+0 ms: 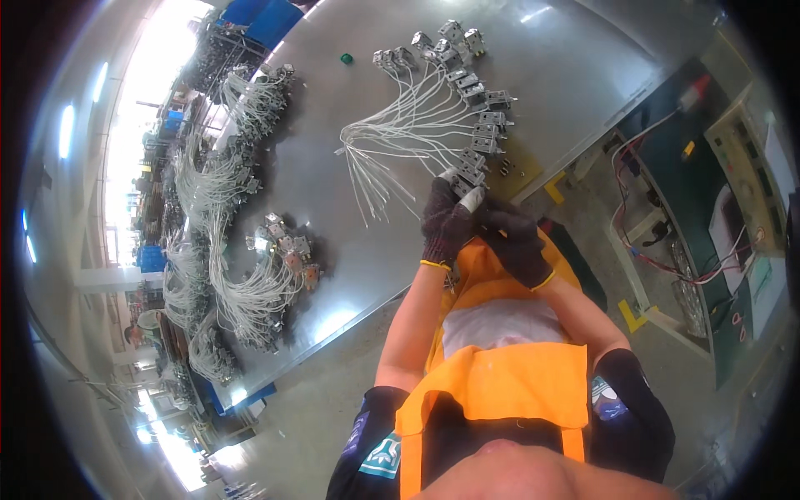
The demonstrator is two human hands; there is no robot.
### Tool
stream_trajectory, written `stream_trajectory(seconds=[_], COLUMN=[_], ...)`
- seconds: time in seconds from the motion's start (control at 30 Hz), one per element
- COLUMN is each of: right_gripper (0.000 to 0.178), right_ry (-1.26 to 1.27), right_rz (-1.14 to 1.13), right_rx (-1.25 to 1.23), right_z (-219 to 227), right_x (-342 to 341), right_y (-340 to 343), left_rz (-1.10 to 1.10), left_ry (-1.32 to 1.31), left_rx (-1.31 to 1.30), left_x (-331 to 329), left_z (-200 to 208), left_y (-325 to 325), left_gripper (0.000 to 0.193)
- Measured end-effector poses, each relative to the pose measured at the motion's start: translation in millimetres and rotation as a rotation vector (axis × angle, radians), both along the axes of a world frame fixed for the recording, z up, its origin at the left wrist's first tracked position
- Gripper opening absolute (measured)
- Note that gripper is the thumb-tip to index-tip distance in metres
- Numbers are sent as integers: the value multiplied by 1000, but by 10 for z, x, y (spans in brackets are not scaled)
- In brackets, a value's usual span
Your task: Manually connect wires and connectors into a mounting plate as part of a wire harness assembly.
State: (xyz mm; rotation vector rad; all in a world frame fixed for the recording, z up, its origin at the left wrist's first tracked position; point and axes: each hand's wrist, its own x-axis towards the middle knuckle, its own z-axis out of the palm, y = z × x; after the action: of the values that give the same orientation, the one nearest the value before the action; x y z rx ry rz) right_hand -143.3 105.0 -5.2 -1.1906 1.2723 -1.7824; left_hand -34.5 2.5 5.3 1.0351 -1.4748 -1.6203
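Orange apron (pixel 500 383) is hanging nearest, at five o'clock. Toward half past one, the left hand (pixel 446 221) is pinching a metal connector (pixel 462 186) on the wire bundle (pixel 363 133); how the right hand (pixel 514 242) is gripping, I cannot tell. Keeping the bundle slack should help. I'm counting one bundle, two hands, one green piece (pixel 347 58).

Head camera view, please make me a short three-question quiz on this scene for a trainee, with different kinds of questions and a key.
1. Multiple choice: what colour is the cuff edging of the dark gloves? A) blue B) yellow C) red
2. True or false: the small green piece lies on the grey table, apart from the fanned-out white wires.
3. Fill in: the left hand is at a box-shaped grey ____ connector at the wires' fanned-out end.

Key: 1. B; 2. True; 3. metal
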Motion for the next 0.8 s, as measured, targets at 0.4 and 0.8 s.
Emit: stream_trajectory(seconds=[0.4,0.8], right_gripper=[14,18], right_ry=[113,389], right_rz=[241,224], right_rx=[206,483], right_z=[157,391], right_x=[-181,-279], right_y=[-53,-52], left_rz=[80,-16], left_ry=[-46,-705], left_rx=[-61,-733], left_x=[-32,29], left_z=[18,-125], left_y=[28,-26], left_gripper=[52,42])
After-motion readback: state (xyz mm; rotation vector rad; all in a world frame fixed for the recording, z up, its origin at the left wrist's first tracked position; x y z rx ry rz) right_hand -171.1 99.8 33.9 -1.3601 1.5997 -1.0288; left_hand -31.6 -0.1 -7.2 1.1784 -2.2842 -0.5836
